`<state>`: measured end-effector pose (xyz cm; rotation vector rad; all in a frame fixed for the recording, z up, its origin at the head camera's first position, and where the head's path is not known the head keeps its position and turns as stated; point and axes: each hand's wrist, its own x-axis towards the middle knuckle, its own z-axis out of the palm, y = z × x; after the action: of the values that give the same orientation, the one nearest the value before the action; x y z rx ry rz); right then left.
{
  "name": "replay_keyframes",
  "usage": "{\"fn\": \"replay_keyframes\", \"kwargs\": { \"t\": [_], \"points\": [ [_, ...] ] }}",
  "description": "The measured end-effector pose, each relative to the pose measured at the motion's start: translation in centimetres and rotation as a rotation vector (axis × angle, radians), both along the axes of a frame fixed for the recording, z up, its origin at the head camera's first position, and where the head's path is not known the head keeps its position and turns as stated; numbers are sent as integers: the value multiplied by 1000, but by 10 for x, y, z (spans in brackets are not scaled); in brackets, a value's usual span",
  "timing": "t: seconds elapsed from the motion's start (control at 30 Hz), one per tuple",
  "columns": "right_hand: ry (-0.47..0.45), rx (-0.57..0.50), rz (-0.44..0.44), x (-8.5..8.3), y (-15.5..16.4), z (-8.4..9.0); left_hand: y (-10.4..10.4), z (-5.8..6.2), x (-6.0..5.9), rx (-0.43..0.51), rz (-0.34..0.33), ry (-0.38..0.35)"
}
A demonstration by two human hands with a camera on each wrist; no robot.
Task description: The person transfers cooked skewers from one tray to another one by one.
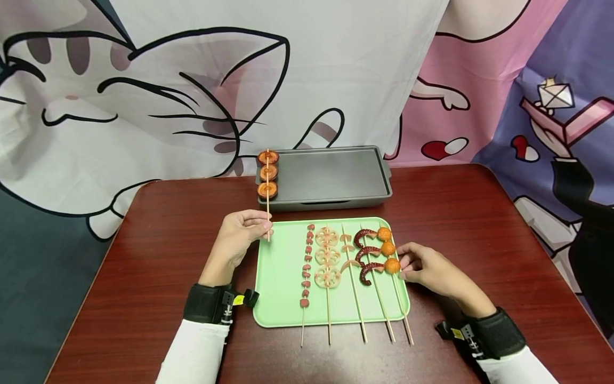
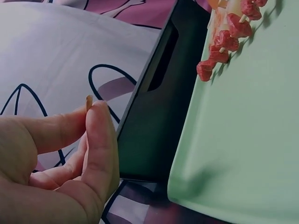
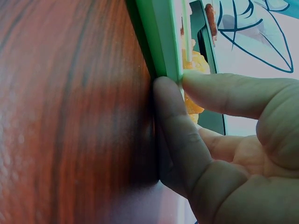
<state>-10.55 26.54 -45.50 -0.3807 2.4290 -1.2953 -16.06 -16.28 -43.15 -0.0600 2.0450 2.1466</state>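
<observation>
the left hand [image 1: 237,237] sits on the brown table [image 1: 158,250] just left of the green tray [image 1: 280,277]. its thumb and first finger pinch the bottom end of a thin stick, the mushroom skewer [image 1: 267,176]. the other fingers curl in under them. the stick points away from the person, and its three round brown mushroom pieces lie over the left end of the grey pan [image 1: 331,173] behind the tray. in the left wrist view the stick tip pokes out between the thumb and finger [image 2: 100,135].

the right hand [image 1: 429,269] rests at the right edge of the green tray, wrist low on the table. in the right wrist view its thumb and a finger [image 3: 224,93] pinch the tray's rim. the fingertips are right next to the orange ball skewer [image 1: 387,249].

on the tray lie four more skewers side by side: red bits [image 1: 306,266], lotus slices [image 1: 328,257], pale pieces [image 1: 347,248] and dark red curly pieces [image 1: 365,256].
</observation>
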Motion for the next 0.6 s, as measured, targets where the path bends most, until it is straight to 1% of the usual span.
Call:
{"fn": "replay_keyframes", "kwargs": {
  "t": [0.13, 0.3, 0.47, 0.6],
  "points": [
    [8, 6, 5, 0, 1, 0, -1, 2, 2, 10, -33, 10],
    [11, 28, -5, -1, 0, -3, -4, 6, 7, -8, -98, 12],
    [-5, 7, 9, -3, -2, -4, -8, 8, 11, -44, -166, -8],
    [-5, 1, -1, -2, 1, -3, -6, 12, 12, -77, -232, -31]
  ]
}}
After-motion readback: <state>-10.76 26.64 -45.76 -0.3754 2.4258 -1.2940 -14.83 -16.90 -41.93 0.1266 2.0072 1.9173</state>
